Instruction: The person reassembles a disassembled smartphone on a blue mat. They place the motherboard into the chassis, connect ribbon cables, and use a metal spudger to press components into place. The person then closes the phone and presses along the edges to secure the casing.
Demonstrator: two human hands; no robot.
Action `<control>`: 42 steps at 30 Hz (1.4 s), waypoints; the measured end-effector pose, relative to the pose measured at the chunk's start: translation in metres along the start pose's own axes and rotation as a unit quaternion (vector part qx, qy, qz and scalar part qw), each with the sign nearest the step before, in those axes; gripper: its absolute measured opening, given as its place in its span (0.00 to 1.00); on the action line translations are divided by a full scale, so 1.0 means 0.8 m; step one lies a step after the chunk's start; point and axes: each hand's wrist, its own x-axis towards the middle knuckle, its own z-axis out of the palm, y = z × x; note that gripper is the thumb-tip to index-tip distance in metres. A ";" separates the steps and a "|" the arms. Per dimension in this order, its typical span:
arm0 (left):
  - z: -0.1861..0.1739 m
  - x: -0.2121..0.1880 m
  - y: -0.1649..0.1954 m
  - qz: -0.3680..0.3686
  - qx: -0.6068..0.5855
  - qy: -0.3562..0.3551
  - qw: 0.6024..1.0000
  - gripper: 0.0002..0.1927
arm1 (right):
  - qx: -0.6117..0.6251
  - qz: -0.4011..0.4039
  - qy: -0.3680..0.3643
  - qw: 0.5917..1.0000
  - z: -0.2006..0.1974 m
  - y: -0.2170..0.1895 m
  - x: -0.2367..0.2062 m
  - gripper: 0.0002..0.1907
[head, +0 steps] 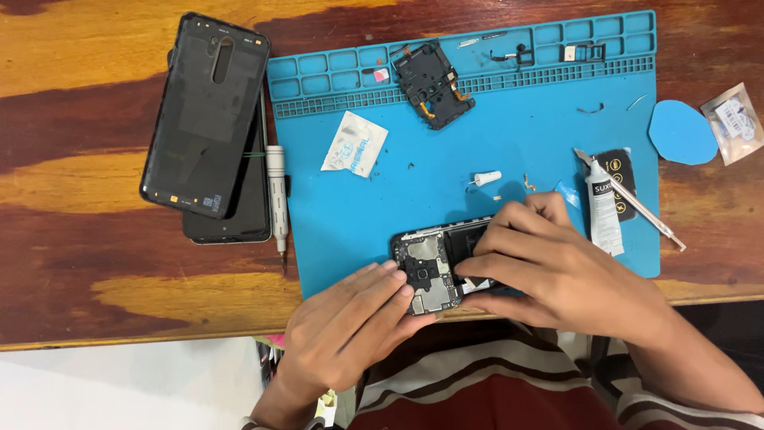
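**Head view: 2 hands on an opened phone at the mat's near edge**

We see our left hand (350, 322) steadying the opened phone (434, 267), fingers closed on its left edge. Our right hand (549, 267) covers its right half, fingertips pressed down. It lies on the blue mat (477, 135), near the bench (79, 239) edge; open mat lies beyond.

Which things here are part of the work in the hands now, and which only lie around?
In hand:
opened phone
left hand
right hand

Lying about:
back cover
screwdriver
glue tube
removed black frame
white packet
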 end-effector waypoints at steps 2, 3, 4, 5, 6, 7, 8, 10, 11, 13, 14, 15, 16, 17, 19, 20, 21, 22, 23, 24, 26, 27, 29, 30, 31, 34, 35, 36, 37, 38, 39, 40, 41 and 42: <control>-0.001 0.000 0.000 -0.003 -0.004 -0.006 1.000 0.16 | 0.014 0.009 -0.007 1.000 0.002 -0.001 -0.001 0.15; 0.000 0.001 0.000 -0.004 -0.006 -0.008 1.000 0.16 | 0.020 0.014 -0.010 1.000 0.002 -0.001 -0.001 0.14; 0.000 0.001 0.001 -0.006 -0.009 -0.009 1.000 0.16 | 0.020 0.014 -0.009 1.000 0.002 -0.001 -0.002 0.14; 0.000 0.001 0.001 -0.008 -0.011 -0.010 1.000 0.16 | 0.020 0.013 -0.008 1.000 0.003 -0.002 -0.001 0.13; 0.000 0.001 0.001 -0.010 -0.012 -0.011 1.000 0.16 | 0.020 0.011 -0.007 1.000 0.003 -0.001 -0.001 0.13; -0.001 0.001 0.001 -0.007 -0.009 -0.008 1.000 0.16 | 0.019 0.010 0.005 1.000 0.004 -0.002 -0.001 0.16; 0.000 0.000 0.001 -0.005 -0.006 -0.005 1.000 0.16 | 0.018 0.010 0.016 1.000 0.005 -0.004 -0.001 0.20; 0.000 0.001 0.000 0.000 -0.002 0.000 1.000 0.16 | 0.002 0.010 0.035 0.999 0.008 -0.005 0.000 0.26; 0.000 0.001 0.000 0.002 -0.001 0.000 1.000 0.16 | -0.012 0.011 0.042 0.999 0.011 -0.006 0.001 0.27; 0.000 0.000 0.000 0.003 -0.001 0.000 1.000 0.16 | -0.025 0.015 0.052 0.998 0.014 -0.006 0.002 0.29; 0.000 0.000 0.001 0.002 -0.001 0.001 1.000 0.16 | -0.025 0.018 0.055 0.998 0.013 -0.006 0.002 0.29; 0.000 0.000 0.001 0.001 0.000 0.002 1.000 0.16 | -0.025 0.020 0.058 0.998 0.013 -0.005 0.002 0.29; 0.000 0.000 0.001 0.001 -0.003 0.002 1.000 0.16 | -0.022 0.013 0.059 0.998 0.012 -0.004 0.002 0.28; -0.001 -0.001 0.001 0.001 -0.005 0.002 1.000 0.16 | -0.019 0.007 0.060 0.998 0.012 -0.004 0.002 0.27; -0.002 -0.002 0.001 -0.002 -0.013 0.001 1.000 0.16 | -0.014 0.006 0.063 0.998 0.013 -0.005 0.002 0.26; -0.002 -0.002 0.002 -0.005 -0.017 0.002 1.000 0.16 | -0.013 0.010 0.064 0.998 0.014 -0.006 0.001 0.26; -0.002 -0.003 0.002 -0.008 -0.021 0.004 1.000 0.16 | -0.012 0.014 0.066 0.998 0.015 -0.006 0.002 0.26; -0.002 -0.003 0.001 -0.010 -0.026 0.004 1.000 0.16 | -0.011 0.016 0.067 0.998 0.015 -0.007 0.002 0.27; -0.003 -0.003 0.001 -0.012 -0.031 0.005 0.999 0.16 | -0.010 0.018 0.067 0.998 0.015 -0.007 0.003 0.27; -0.003 -0.003 0.002 -0.015 -0.035 0.006 0.999 0.16 | -0.007 0.019 0.067 0.998 0.015 -0.008 0.003 0.27; -0.005 -0.003 0.002 -0.016 -0.046 0.006 0.999 0.16 | -0.009 0.026 0.057 0.998 0.014 -0.010 0.005 0.26; -0.006 -0.003 0.002 -0.015 -0.052 0.006 0.999 0.16 | -0.010 0.029 0.053 0.998 0.012 -0.010 0.006 0.26; -0.007 -0.002 0.002 -0.014 -0.054 -0.005 0.998 0.16 | -0.005 0.037 0.039 0.999 0.006 -0.012 0.008 0.25; -0.008 -0.001 0.001 -0.013 -0.056 -0.010 0.998 0.16 | -0.002 0.041 0.031 0.999 0.002 -0.012 0.008 0.25; -0.008 -0.001 0.001 -0.010 -0.053 -0.010 0.998 0.16 | -0.006 0.051 0.034 0.998 -0.002 -0.013 0.010 0.23; -0.009 0.001 0.001 -0.001 -0.040 -0.011 0.999 0.16 | -0.041 0.061 0.032 0.997 -0.013 -0.013 0.016 0.17; -0.009 0.001 0.002 0.001 -0.034 -0.011 0.999 0.16 | -0.070 0.051 0.023 0.996 -0.016 -0.011 0.020 0.15; -0.009 0.002 0.002 0.004 -0.029 -0.012 1.000 0.16 | -0.100 0.042 0.015 0.994 -0.018 -0.009 0.025 0.14; -0.009 0.003 0.002 0.004 -0.028 -0.016 0.999 0.16 | -0.107 0.030 0.007 0.994 -0.018 -0.007 0.031 0.13; -0.009 0.003 0.002 0.004 -0.028 -0.021 0.999 0.16 | -0.113 0.019 -0.003 0.993 -0.018 -0.006 0.037 0.11; -0.009 0.003 0.003 0.004 -0.027 -0.025 0.999 0.16 | -0.119 0.007 -0.012 0.993 -0.017 -0.004 0.042 0.11; -0.009 0.003 0.002 0.004 -0.030 -0.024 0.999 0.16 | -0.127 -0.008 -0.029 0.991 -0.018 -0.002 0.048 0.10; -0.008 0.003 0.001 0.003 -0.034 -0.024 0.999 0.16 | -0.134 -0.023 -0.047 0.990 -0.019 -0.001 0.053 0.10; -0.009 0.002 0.001 0.000 -0.036 -0.023 0.999 0.16 | -0.139 -0.039 -0.067 0.987 -0.019 -0.001 0.056 0.10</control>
